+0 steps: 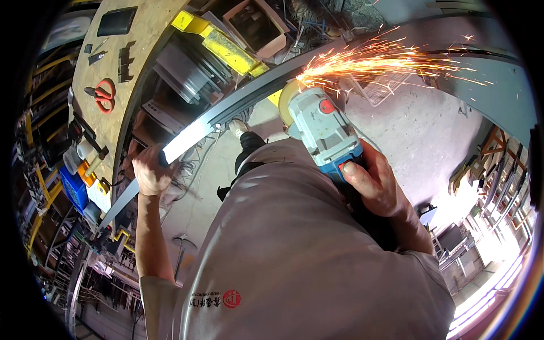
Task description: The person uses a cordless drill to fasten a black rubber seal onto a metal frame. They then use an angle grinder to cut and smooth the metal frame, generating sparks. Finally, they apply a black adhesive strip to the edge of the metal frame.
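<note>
Grey-and-blue angle grinder (324,129) gripped in right hand (375,182), sparks off long steel bar (226,111) clasped by left hand (149,171).

Glossy metal bar (192,131), matt plastic grinder (324,129), rough wooden benchtop (122,85)

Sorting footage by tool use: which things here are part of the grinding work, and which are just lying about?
In use:
- angle grinder, gripped by the right hand, throwing sparks
- long metal bar, gripped by the left hand

Lying about:
- red-handled pliers on the wooden bench
- yellow level
- blue box
</note>
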`<state>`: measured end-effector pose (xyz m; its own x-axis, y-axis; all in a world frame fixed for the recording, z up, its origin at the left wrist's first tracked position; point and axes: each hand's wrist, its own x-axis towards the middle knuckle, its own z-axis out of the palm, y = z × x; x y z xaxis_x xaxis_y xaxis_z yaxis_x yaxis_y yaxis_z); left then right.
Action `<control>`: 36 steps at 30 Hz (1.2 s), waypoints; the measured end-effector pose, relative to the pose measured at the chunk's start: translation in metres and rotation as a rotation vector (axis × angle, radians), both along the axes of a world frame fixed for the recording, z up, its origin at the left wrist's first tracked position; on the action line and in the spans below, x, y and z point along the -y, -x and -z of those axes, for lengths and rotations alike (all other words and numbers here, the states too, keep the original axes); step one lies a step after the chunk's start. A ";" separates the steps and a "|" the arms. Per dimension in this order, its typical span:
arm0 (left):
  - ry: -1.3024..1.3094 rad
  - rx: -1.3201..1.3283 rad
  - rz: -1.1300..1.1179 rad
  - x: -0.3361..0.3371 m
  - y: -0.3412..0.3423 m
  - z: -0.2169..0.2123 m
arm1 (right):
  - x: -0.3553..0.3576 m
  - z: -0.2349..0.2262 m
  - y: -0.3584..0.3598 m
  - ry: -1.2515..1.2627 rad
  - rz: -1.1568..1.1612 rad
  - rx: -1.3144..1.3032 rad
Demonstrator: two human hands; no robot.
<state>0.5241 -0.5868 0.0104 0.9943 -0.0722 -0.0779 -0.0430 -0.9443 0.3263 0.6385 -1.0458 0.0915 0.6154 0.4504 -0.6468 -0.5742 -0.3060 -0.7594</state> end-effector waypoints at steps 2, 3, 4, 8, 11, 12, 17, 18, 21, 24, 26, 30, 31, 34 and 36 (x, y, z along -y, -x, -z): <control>-0.003 0.013 -0.002 0.001 0.000 0.000 | -0.002 -0.001 0.001 0.011 0.017 0.000; -0.002 -0.004 -0.016 0.000 0.000 0.000 | -0.003 -0.002 0.001 0.017 0.026 0.000; -0.002 -0.022 -0.030 0.000 0.001 -0.001 | -0.002 -0.002 0.001 0.018 0.016 0.000; 0.009 0.020 0.009 0.002 -0.002 -0.002 | 0.000 -0.001 0.000 0.026 -0.007 -0.007; 0.017 0.034 0.014 0.002 -0.003 -0.002 | -0.001 -0.002 0.000 0.016 0.004 -0.003; 0.018 0.039 0.020 0.002 -0.004 -0.002 | -0.002 -0.002 0.000 0.010 0.011 0.001; 0.020 0.037 0.016 0.003 -0.004 -0.002 | -0.003 -0.003 -0.001 0.000 0.029 -0.026; 0.020 0.037 0.019 0.002 -0.003 -0.001 | -0.003 -0.003 -0.001 -0.004 0.033 -0.030; 0.028 0.009 0.013 0.000 -0.002 0.000 | -0.001 0.000 0.000 -0.006 0.004 -0.010; 0.034 -0.008 0.004 -0.001 -0.001 0.000 | -0.001 0.003 0.000 -0.026 -0.010 0.004; 0.029 -0.021 0.001 -0.003 0.001 0.002 | -0.001 0.001 -0.001 -0.013 -0.024 -0.005; 0.007 -0.018 0.004 -0.005 0.003 0.005 | 0.001 -0.005 0.001 0.010 -0.033 -0.029; 0.006 -0.012 0.008 -0.004 0.003 0.004 | 0.000 -0.008 0.000 -0.019 -0.003 -0.020; -0.004 -0.037 -0.001 -0.007 0.003 0.005 | -0.002 -0.019 -0.006 -0.074 0.045 -0.048; -0.002 -0.041 -0.005 -0.005 0.002 0.003 | -0.001 -0.021 -0.009 -0.062 0.021 -0.102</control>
<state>0.5218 -0.5815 0.0071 0.9907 -0.0674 -0.1185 -0.0254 -0.9452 0.3254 0.6475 -1.0452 0.1126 0.5575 0.4793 -0.6778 -0.6552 -0.2474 -0.7138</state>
